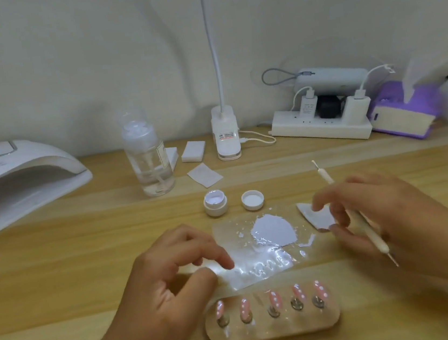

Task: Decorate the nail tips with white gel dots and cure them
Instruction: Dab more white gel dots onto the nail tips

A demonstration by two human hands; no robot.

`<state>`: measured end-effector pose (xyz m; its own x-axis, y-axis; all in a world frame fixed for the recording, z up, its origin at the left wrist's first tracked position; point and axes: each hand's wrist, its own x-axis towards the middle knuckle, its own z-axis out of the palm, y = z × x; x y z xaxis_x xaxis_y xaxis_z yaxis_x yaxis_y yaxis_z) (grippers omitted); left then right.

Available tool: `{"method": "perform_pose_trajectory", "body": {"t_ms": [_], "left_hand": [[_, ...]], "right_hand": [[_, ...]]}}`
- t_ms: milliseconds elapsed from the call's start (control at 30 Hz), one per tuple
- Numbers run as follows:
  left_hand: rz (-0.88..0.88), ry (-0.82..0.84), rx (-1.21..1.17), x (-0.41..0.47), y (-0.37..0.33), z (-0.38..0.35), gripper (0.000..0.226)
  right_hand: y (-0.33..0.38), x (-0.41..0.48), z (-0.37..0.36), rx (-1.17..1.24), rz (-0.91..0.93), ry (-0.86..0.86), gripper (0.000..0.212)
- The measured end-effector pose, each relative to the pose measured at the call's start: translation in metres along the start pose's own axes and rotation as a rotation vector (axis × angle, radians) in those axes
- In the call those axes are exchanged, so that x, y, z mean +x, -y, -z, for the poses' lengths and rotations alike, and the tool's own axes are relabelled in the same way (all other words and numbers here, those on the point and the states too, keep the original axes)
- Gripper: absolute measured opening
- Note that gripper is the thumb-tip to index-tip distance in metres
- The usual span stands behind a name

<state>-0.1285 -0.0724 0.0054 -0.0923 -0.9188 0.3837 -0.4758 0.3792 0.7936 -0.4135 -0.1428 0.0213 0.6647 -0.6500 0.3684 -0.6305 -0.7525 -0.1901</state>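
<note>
Bottom centre of the frame, pink nail tips [272, 301] dotted white are standing on a wooden holder [273, 330]. Left hand [168, 278] is resting loosely curled, index fingertip touching the gel-smeared sheet [257, 247]. Right hand [378, 216] is gripping the dotting tool [370, 232] and pinching a wipe [317, 216].

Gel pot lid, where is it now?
Head view, near centre: the lid lies upturned just right of the open gel pot, behind the gel-smeared film and left of the right hand.
</note>
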Motion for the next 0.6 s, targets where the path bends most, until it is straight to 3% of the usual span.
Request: {"method": "perform_pose_trajectory", "body": {"t_ms": [100, 267, 367, 467, 600], "left_hand": [[0.009, 0.020, -0.019, 0.000, -0.002, 0.002, 0.032], [0.135, 0.012, -0.075, 0.013, 0.005, 0.005, 0.027], [0.380, 0.094, -0.068, 0.016, 0.019, 0.006, 0.056], [0.190, -0.029, -0.093, 0.012, 0.003, 0.002, 0.037], [0.066, -0.077, -0.138, 0.004, 0.003, 0.002, 0.037]], "right_hand": [[-0.008, 0.017, -0.008, -0.369, 0.119, 0.031, 0.046], [-0.011, 0.013, -0.013, -0.365, 0.166, 0.076, 0.046], [-0.013, 0.006, -0.013, -0.354, 0.122, 0.104, 0.045], [-0.012, 0.003, -0.011, -0.376, 0.104, 0.110, 0.047], [-0.014, 0.000, -0.011, -0.377, 0.103, 0.115, 0.047]]}}
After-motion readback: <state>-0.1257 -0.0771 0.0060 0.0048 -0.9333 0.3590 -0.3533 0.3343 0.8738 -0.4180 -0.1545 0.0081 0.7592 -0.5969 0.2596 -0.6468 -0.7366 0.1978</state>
